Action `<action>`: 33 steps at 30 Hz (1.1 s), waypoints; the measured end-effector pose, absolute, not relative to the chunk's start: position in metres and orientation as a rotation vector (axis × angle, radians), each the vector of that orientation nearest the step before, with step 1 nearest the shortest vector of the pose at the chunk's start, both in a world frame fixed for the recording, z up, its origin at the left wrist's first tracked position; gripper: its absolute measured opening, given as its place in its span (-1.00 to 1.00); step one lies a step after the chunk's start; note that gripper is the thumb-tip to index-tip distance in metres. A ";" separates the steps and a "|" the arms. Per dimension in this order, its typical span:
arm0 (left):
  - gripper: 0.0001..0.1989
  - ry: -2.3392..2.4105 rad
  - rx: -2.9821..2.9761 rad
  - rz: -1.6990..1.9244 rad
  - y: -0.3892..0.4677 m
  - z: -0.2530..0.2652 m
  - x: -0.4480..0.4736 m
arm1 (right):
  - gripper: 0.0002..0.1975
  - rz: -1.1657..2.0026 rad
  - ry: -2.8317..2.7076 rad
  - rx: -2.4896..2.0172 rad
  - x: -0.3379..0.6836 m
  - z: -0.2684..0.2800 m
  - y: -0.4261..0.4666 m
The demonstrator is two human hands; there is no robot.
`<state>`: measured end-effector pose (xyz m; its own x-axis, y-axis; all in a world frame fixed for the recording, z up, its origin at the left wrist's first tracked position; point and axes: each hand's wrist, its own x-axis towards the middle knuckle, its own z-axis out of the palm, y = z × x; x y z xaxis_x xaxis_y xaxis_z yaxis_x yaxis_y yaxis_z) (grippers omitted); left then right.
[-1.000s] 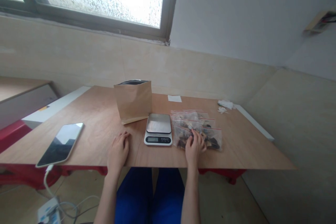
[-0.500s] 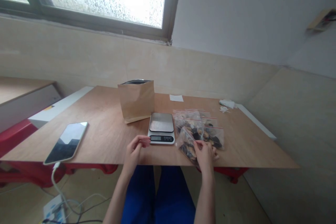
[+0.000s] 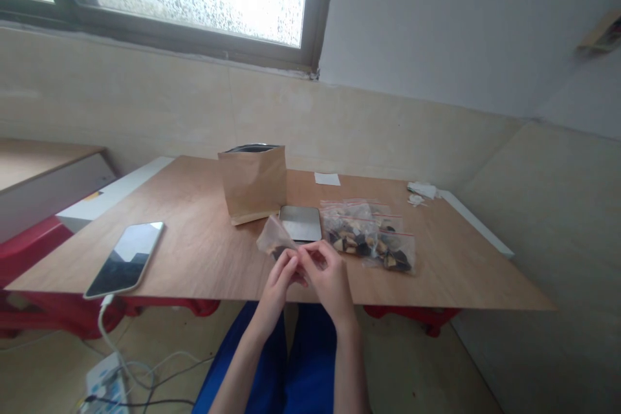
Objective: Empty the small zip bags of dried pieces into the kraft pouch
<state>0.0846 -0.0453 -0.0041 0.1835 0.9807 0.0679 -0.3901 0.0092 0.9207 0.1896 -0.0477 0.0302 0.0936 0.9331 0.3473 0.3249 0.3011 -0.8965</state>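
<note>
Together in front of the scale, my left hand (image 3: 281, 276) and my right hand (image 3: 326, 276) pinch the edge of a clear zip bag (image 3: 272, 237) holding dark pieces. The bag tilts up to the left, and my hands hide its lower part. Behind them lies the kitchen scale (image 3: 301, 222); its metal plate shows, while its display is covered. To the right, several zip bags (image 3: 361, 238) of dark and tan dried pieces overlap in a pile. A brown paper pouch (image 3: 255, 184) stands upright behind the scale on the left, its top open.
A phone (image 3: 126, 259) with a white cable lies at the left of the wooden table (image 3: 194, 226). A white paper slip (image 3: 327, 179) lies near the wall, and crumpled white scraps (image 3: 422, 192) at the back right. A power strip (image 3: 107, 383) sits on the floor.
My right hand has carried one zip bag left from the pile to the front of the scale. My left hand has moved right and now grips that bag too.
</note>
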 end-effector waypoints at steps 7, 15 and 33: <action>-0.71 1.024 1.088 1.370 -0.038 0.001 0.063 | -0.81 0.834 -1.590 -1.109 0.178 0.023 -0.044; -0.74 1.121 1.309 1.318 -0.036 -0.010 0.061 | -0.82 0.932 -1.436 -1.181 0.176 0.016 -0.042; -0.66 1.209 1.183 1.442 -0.033 -0.015 0.050 | -0.75 0.607 -0.923 -1.170 0.208 0.004 -0.034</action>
